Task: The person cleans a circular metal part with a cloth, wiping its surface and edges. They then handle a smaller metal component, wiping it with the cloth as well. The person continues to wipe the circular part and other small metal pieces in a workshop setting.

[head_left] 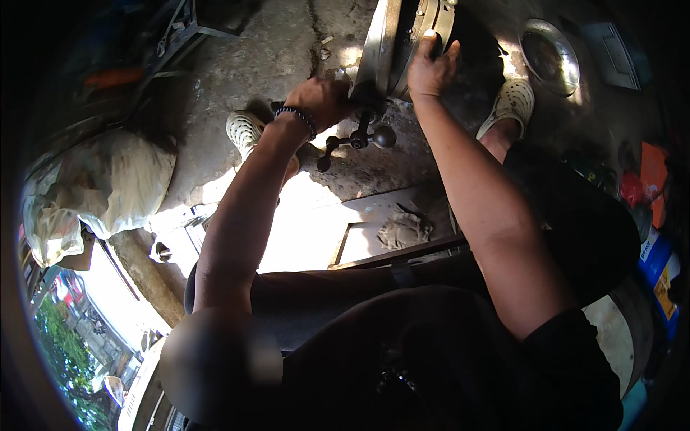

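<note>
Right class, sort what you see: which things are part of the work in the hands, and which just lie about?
In the work:
left hand
right hand
upright metal wheel rim
cross-shaped tool with ball ends

Lying about:
round metal dish
crumpled rag
white sack
blue container

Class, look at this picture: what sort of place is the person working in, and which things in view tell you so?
Probably a rough repair workshop open to the street. The left hand and right hand grip an upright metal wheel rim on a stained concrete floor. A metal bowl and a dirty rag lie nearby.
</note>
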Motion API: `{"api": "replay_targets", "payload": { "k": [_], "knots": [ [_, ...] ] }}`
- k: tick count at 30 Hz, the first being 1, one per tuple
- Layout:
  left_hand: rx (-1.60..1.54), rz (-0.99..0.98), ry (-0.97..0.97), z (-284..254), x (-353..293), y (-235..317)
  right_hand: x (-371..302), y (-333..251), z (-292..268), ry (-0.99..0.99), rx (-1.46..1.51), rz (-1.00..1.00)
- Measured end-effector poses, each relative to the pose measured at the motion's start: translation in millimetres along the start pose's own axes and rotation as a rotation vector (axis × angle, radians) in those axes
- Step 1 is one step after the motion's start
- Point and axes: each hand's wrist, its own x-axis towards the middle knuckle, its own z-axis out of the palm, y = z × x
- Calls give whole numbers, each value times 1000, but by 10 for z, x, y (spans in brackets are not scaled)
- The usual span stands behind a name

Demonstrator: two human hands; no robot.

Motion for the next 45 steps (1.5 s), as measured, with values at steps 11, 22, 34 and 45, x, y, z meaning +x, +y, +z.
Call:
{"api": "replay_targets", "payload": {
  "k": [11, 22, 34, 45],
  "knots": [
    [-659, -373, 197, 503, -693, -348, -84, -308, -194, 3, 95, 53],
    [-574, -102, 261, 374, -301, -90, -89, -287, -197, -9, 100, 49],
    [-762, -196, 107, 431, -250, -141, 26, 120, -8, 47, 31, -30],
    [-576, -146, 85, 378, -215, -166, -1, 46, -42, 15, 45, -17]
  ]
}}
